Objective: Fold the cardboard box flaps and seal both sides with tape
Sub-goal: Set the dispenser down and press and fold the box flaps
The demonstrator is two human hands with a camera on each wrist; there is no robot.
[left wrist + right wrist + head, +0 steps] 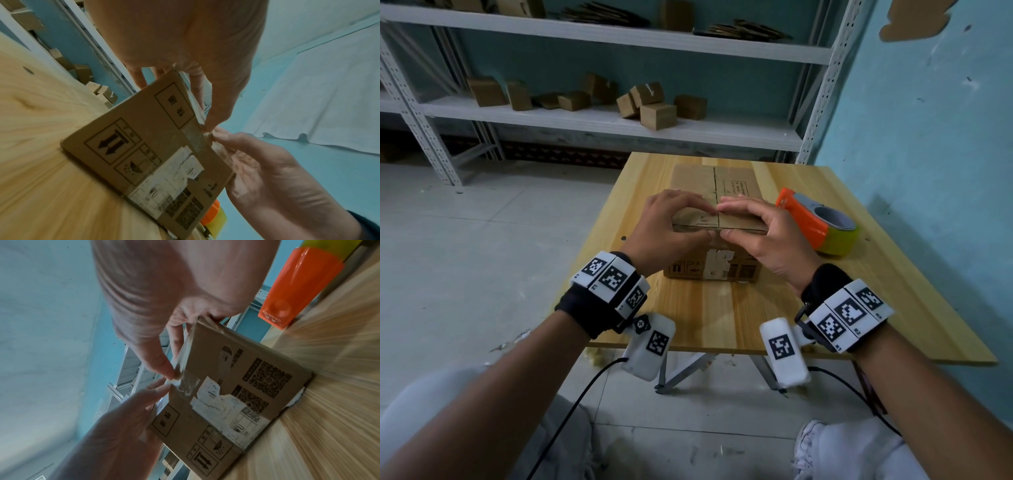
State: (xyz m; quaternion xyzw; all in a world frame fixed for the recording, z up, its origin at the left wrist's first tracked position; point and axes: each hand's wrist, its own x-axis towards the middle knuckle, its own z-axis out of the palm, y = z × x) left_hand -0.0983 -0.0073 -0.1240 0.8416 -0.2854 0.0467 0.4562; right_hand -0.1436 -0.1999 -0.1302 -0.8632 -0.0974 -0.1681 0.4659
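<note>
On the table (722,325) stands the box (726,270), top flaps folded shut; left hand (671,222) and right hand (756,229) meet at the near seam, each pinching the top edge; no fresh tape visible; dispenser (818,226) lies untouched beside it, so sealing remains, seemingly on both sides.

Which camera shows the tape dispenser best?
The head view: the whole tape dispenser sits on the table, right of the box. The right wrist view shows only its orange body; the left wrist view only a corner.
</note>
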